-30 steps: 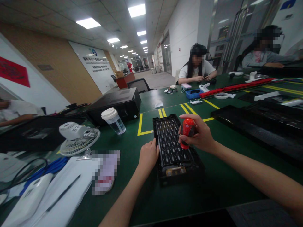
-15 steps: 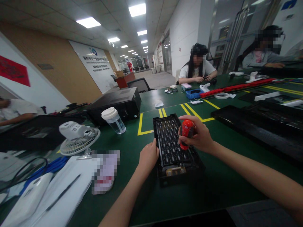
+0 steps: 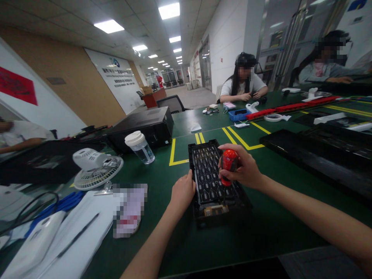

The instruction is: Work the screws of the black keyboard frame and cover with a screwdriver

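A black oblong case (image 3: 207, 170) with a grid of honeycomb-like openings lies on the green table before me. Along its left edge, my left hand (image 3: 183, 189) grips the side, thumb on top and the other fingers mostly hidden. My right hand (image 3: 245, 166) is wrapped round the red and black handle of a screwdriver (image 3: 229, 164), held upright over the right part of the case. Its thin shaft points down toward the near end, close to a brownish metal piece (image 3: 216, 210); whether the tip touches a screw cannot be made out.
Left of the case stand a clear cup with a white lid (image 3: 140, 147), a white fan (image 3: 97, 170) and a clipboard with paper (image 3: 84, 228). A black computer case (image 3: 142, 128) lies behind. Black panels (image 3: 314, 155) rest at right. Co-workers sit across the table.
The screwdriver handle has shifted very slightly, staying over the same spot. My left hand and the black case have hardly moved.
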Demonstrator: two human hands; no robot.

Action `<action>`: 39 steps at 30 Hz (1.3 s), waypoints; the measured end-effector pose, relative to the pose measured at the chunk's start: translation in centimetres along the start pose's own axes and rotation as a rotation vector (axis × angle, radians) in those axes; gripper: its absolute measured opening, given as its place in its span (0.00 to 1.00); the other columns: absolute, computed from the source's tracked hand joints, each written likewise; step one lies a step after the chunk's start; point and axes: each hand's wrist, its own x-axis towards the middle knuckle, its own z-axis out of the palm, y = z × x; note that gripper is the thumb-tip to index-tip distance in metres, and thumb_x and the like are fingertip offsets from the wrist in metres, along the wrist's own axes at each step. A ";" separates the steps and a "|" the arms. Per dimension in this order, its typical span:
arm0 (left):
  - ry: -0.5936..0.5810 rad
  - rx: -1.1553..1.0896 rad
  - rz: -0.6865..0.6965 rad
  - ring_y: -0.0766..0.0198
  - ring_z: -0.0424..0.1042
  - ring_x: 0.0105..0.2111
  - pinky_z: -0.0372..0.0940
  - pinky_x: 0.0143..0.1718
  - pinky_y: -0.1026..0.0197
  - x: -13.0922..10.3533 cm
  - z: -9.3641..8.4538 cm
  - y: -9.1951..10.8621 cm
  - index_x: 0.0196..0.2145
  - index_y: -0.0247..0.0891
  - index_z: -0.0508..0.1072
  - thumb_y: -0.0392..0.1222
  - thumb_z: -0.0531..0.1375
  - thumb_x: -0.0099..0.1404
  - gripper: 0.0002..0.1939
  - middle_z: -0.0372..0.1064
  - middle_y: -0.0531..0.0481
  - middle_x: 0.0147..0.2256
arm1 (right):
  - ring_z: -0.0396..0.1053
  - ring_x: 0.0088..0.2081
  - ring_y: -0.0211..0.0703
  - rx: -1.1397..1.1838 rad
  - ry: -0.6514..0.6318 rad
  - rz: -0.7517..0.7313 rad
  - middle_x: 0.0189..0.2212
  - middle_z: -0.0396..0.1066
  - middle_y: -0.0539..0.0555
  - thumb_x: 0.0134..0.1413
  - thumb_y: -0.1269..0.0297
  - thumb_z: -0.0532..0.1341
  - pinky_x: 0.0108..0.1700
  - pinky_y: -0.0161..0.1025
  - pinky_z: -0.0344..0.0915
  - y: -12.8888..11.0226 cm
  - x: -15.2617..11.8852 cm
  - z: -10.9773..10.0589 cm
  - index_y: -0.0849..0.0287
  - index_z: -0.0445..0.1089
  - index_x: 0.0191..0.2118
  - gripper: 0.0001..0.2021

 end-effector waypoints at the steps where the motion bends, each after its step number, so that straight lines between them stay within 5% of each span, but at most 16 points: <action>1: -0.002 0.000 -0.001 0.59 0.73 0.41 0.65 0.41 0.60 0.0 0.0 0.0 0.58 0.35 0.59 0.38 0.48 0.65 0.23 0.71 0.41 0.45 | 0.66 0.24 0.33 -0.004 -0.004 -0.011 0.33 0.67 0.49 0.48 0.64 0.65 0.24 0.31 0.65 -0.1 0.0 0.0 0.53 0.57 0.51 0.26; 16: 0.004 -0.006 0.006 0.58 0.73 0.41 0.65 0.40 0.60 0.0 0.1 0.0 0.58 0.35 0.58 0.37 0.48 0.65 0.23 0.71 0.42 0.46 | 0.66 0.28 0.37 -0.219 0.125 -0.098 0.34 0.65 0.51 0.46 0.68 0.65 0.31 0.38 0.67 -1.2 0.5 0.9 0.55 0.56 0.45 0.21; 24: -0.008 -0.010 -0.014 0.60 0.72 0.41 0.65 0.41 0.61 -0.1 -0.2 0.3 0.58 0.36 0.58 0.37 0.48 0.65 0.23 0.71 0.42 0.46 | 0.69 0.22 0.30 0.317 0.065 0.145 0.38 0.63 0.51 0.51 0.71 0.61 0.23 0.31 0.69 -1.1 1.1 2.2 0.55 0.50 0.42 0.19; 34: -0.005 -0.001 -0.015 0.59 0.73 0.40 0.65 0.40 0.60 0.0 0.0 0.2 0.58 0.36 0.58 0.37 0.48 0.65 0.23 0.71 0.43 0.45 | 0.62 0.17 0.27 0.443 0.009 0.171 0.30 0.60 0.45 0.48 0.68 0.65 0.17 0.26 0.62 -1.1 1.0 2.2 0.54 0.55 0.48 0.24; 39: -0.037 -0.014 -0.025 0.60 0.72 0.42 0.65 0.41 0.61 0.0 -0.2 0.3 0.58 0.37 0.58 0.37 0.48 0.65 0.23 0.71 0.42 0.46 | 0.64 0.20 0.30 0.696 -0.044 0.214 0.30 0.60 0.46 0.57 0.59 0.56 0.17 0.28 0.60 -1.0 0.7 2.0 0.53 0.53 0.48 0.15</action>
